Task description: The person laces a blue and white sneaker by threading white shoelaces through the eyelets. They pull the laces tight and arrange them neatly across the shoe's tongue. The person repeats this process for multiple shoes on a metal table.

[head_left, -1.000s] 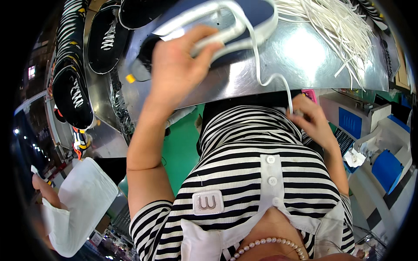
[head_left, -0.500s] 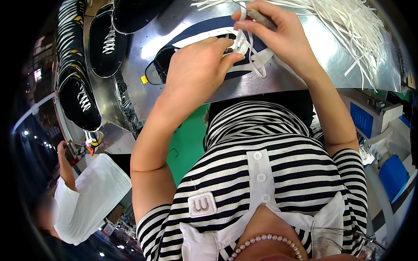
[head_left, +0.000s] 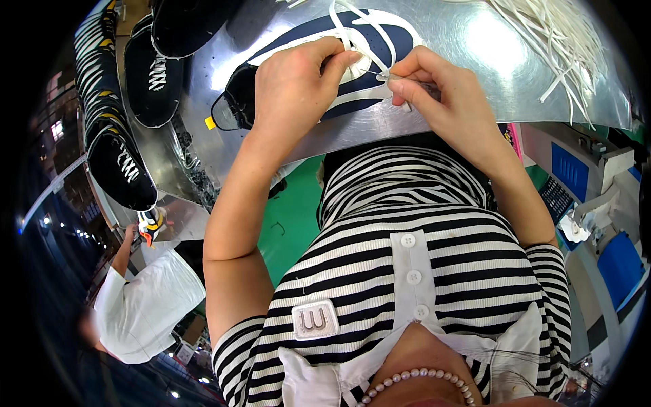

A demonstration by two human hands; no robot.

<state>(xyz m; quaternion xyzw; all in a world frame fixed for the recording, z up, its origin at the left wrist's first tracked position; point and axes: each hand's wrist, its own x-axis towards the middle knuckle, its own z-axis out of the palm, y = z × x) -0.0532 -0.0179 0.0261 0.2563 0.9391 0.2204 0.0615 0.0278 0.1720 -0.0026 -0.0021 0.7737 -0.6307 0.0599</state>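
Note:
A navy and white shoe upper (head_left: 305, 32) lies flat on the metal table. My left hand (head_left: 293, 88) rests over its middle, thumb and forefinger pinched at the edge of the white eyelet strip. On the right, my right hand (head_left: 444, 95) is closed around a slim grey-handled tool (head_left: 432, 89), mostly hidden by the fingers. A thin wire-like tip runs from there toward the left thumb. The white shoelace (head_left: 388, 41) loops over the upper and meets the right fingertips, with a short end below them.
A heap of white laces (head_left: 542, 51) spreads across the table's far right. Dark laced shoes (head_left: 154, 81) stand at the left, beside a long row of nested shoes (head_left: 122, 163). A person in a white shirt (head_left: 152, 308) is at lower left. A blue-panelled machine (head_left: 569, 169) stands at right.
My right hand has come down and nearer the body, from above the upper to its right side. The lace loop now arches away over the upper. My left hand has shifted slightly left.

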